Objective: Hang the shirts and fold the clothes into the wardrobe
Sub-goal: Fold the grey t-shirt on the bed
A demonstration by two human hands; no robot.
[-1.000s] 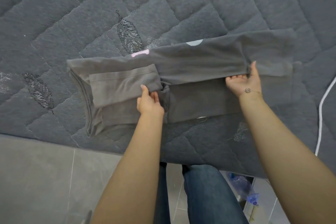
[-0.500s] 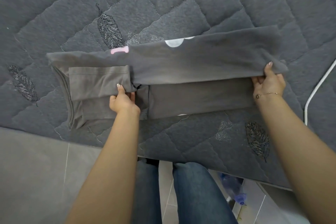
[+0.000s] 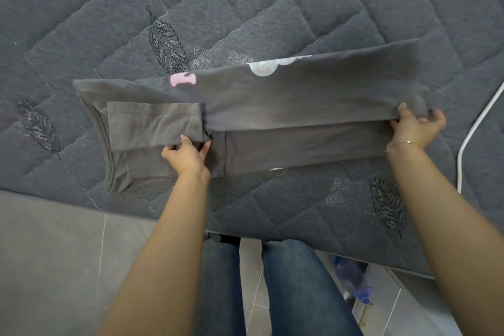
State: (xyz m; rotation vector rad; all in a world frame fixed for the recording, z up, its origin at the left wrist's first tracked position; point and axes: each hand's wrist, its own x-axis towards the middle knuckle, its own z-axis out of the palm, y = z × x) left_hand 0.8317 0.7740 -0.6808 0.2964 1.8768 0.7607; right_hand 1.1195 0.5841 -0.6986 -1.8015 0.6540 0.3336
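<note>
A grey T-shirt (image 3: pixel 286 95) with a pink and a white print lies lengthwise on the quilted bed, its far side folded over toward me. Its sleeve (image 3: pixel 152 124) is folded flat on the left part, next to the collar. My left hand (image 3: pixel 186 155) pinches the lower edge of the sleeve fold near the armpit. My right hand (image 3: pixel 416 128) grips the folded edge at the hem end on the right, fingers curled under the cloth.
The dark grey quilted bedspread (image 3: pixel 245 3) with leaf stitching fills the upper view; its near edge runs above the grey tiled floor (image 3: pixel 49 254). A white cable (image 3: pixel 474 128) lies at the right. My jeans-clad legs (image 3: pixel 294 289) stand against the bed, a blue plastic bottle (image 3: pixel 354 281) beside them.
My right hand slid further right along the folded edge to the hem end and closed on it. My left hand stayed at the sleeve fold.
</note>
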